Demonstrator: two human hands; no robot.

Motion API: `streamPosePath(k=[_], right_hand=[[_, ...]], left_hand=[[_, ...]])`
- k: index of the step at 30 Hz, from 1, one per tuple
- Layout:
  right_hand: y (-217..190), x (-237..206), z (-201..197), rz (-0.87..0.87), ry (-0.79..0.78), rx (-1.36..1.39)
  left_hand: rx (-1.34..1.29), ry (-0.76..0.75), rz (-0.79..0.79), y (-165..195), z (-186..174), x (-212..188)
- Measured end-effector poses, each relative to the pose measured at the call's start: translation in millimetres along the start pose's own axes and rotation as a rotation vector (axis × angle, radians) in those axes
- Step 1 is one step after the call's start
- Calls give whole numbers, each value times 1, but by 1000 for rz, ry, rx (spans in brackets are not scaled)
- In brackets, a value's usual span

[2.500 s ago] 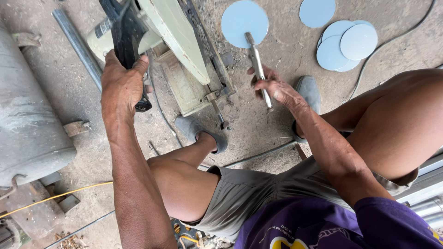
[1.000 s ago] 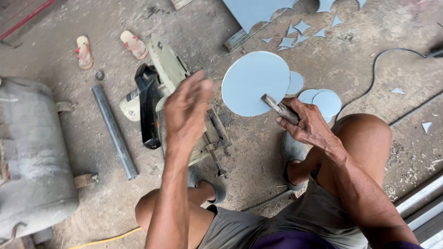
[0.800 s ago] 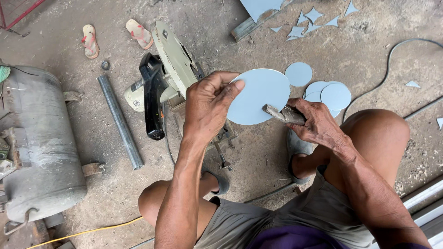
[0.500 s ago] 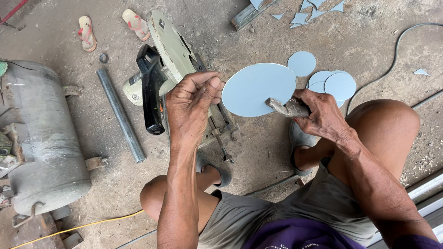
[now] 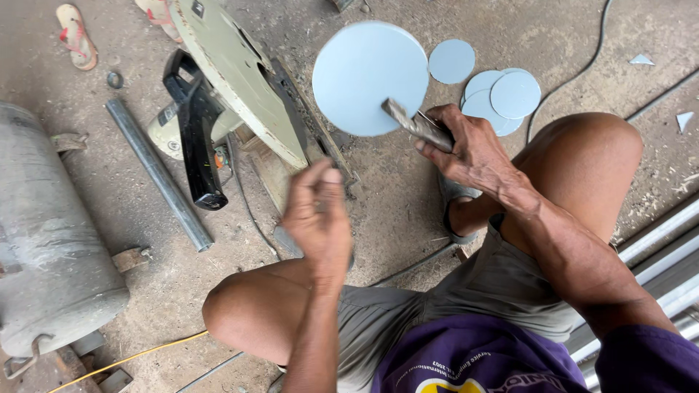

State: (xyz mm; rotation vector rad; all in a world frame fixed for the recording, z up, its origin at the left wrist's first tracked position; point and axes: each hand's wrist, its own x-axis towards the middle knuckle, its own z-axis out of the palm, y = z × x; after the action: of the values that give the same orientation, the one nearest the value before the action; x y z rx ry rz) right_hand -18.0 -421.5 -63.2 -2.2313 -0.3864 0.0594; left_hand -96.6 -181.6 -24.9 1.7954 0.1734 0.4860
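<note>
Dusty concrete floor underlies a right hand [image 5: 466,149] clenched around a grey metal rod [image 5: 415,124] welded to a smooth pale-blue disc [image 5: 370,77], while the left hand [image 5: 318,218] hovers loosely curled, empty.

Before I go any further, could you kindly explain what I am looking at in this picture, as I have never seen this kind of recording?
The picture comes from a camera worn on a person's head, looking down at their own hands and bent knees as they squat on a concrete floor. The right hand grips a metal rod joined to a large pale blue disc. The left hand is blurred, curled in the air and seems to hold nothing. On the floor lie smaller blue discs, a chop saw with a black handle, a grey pipe, a metal tank and sandals.
</note>
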Motion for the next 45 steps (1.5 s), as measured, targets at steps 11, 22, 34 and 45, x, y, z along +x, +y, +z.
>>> streamPosePath(k=[11, 22, 34, 45], right_hand=[[-5, -27, 70, 337, -68, 402], [48, -65, 231, 347, -252, 420], [59, -48, 281, 403, -440, 194], [93, -61, 222, 673, -379, 283]], left_hand=[[-392, -426, -586, -109, 95, -135], [-685, 67, -1195, -233, 68, -187], [-671, 76, -1235, -263, 50, -151], [-728, -73, -1230, -280, 83, -155]])
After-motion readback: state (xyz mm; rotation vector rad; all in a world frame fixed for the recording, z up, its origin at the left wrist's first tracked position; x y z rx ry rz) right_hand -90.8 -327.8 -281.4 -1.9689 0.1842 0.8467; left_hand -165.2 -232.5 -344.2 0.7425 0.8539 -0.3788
